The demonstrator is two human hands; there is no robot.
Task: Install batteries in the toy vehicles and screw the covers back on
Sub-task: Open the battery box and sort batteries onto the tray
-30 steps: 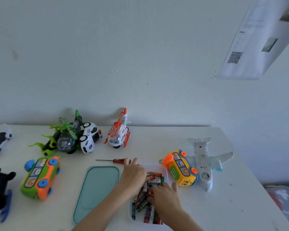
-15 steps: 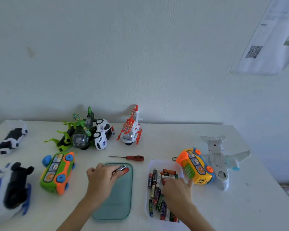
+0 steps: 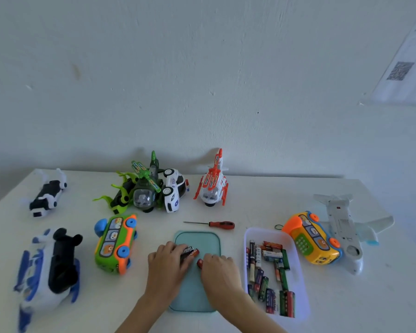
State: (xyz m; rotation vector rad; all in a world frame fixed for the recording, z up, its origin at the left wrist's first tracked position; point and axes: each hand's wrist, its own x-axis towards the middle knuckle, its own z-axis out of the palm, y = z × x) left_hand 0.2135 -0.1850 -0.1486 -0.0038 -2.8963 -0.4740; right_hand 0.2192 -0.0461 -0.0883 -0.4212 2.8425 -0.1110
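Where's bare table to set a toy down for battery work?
Free: front right, below the white plane and right of the battery tray; also behind the screwdriver, ahead of the red helicopter. Crowded: left side with toys, centre with teal lid and both hands.

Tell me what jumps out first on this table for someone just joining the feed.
Both hands meet over the teal lid at front centre: the left hand holds a couple of batteries, and the right hand holds another. Right of them sits a white tray of batteries. A screwdriver lies behind the lid, with toy vehicles around.
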